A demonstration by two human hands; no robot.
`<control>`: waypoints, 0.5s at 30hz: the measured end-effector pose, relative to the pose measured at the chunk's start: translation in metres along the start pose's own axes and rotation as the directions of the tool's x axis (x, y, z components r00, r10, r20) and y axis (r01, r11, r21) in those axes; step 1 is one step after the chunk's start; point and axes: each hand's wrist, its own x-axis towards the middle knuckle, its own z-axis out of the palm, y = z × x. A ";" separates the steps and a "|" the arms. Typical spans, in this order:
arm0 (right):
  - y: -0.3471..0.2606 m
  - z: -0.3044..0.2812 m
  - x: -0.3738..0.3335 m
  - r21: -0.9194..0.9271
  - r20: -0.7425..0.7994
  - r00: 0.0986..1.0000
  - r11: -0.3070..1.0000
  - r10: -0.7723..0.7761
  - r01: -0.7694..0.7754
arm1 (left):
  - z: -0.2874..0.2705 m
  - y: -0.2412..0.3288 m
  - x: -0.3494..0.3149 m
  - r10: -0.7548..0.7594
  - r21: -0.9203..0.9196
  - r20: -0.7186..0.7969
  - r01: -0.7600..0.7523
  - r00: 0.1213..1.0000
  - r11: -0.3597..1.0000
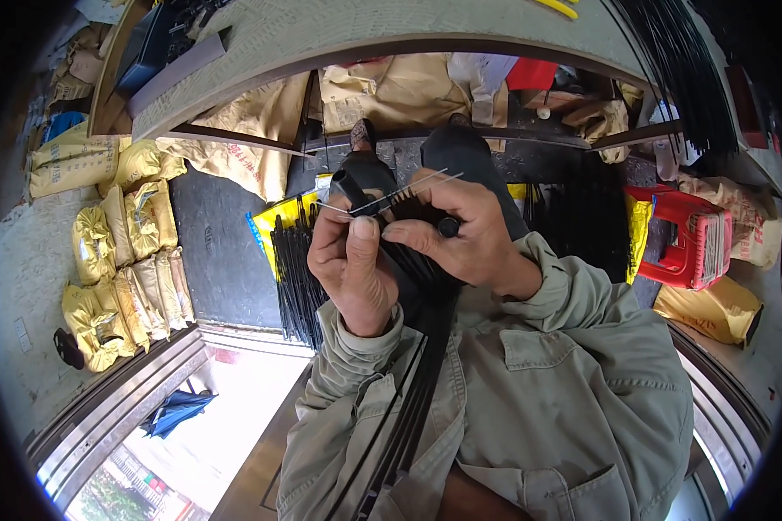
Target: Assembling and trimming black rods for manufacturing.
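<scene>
The left hand [356, 278] is rising from a cuffed grey-green sleeve, just on the near side of the short black tube [349, 187]. Its palm side is turning inward and its thumb is pointing away from the body, pressing toward the curled fingers; together they are pinching the near end of the black tube, where thin metal rods [333, 207] are crossing it. The tube itself is leaning, its far end tipping away from the body and toward the left.

The right hand [473, 227] is working just to the right of the black tube, its forearm slanting in from the near right side and its sleeve bunching behind the wrist. The thumb is reaching across toward the tube, with the index finger arching over on the far side; thumb and fingers are closing around a cluster of dark slender pieces, whose exact contacts I cannot tell. A round black knob [448, 227] is showing against this hand, below the index finger.

On the near side of the black tube, long black rods [397, 434] are lying along the person's front. To its left, a bundle of black rods [295, 282] is resting on yellow packaging [268, 252]. Beyond the tube, a worktop [321, 35] is stretching across; far to its right, a red plastic stool [702, 247] is standing.
</scene>
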 end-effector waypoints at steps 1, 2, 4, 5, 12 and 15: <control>-0.002 -0.002 0.001 0.083 0.024 0.995 0.992 0.097 -0.098 | 0.001 0.001 0.000 -0.032 -0.017 -0.008 0.032 0.999 0.999; -0.004 -0.003 0.002 0.162 0.057 0.980 0.967 0.190 -0.197 | 0.003 0.002 0.001 -0.063 -0.035 -0.016 0.063 0.998 0.997; -0.004 -0.004 0.003 0.236 0.098 0.955 0.926 0.280 -0.296 | 0.001 0.001 0.000 -0.096 -0.054 -0.026 0.094 0.995 0.994; -0.003 -0.003 0.004 0.247 0.116 0.951 0.918 0.288 -0.309 | -0.002 -0.002 0.000 -0.097 -0.081 -0.014 0.095 0.995 0.992; 0.011 -0.028 0.007 0.102 -0.025 0.978 0.974 0.208 -0.205 | -0.001 -0.016 0.007 -0.002 -0.096 -0.040 -0.002 0.999 0.995; -0.006 -0.050 0.054 0.510 -0.424 0.879 0.859 0.217 0.034 | 0.013 -0.006 0.006 -0.279 -0.322 0.005 0.266 0.960 0.909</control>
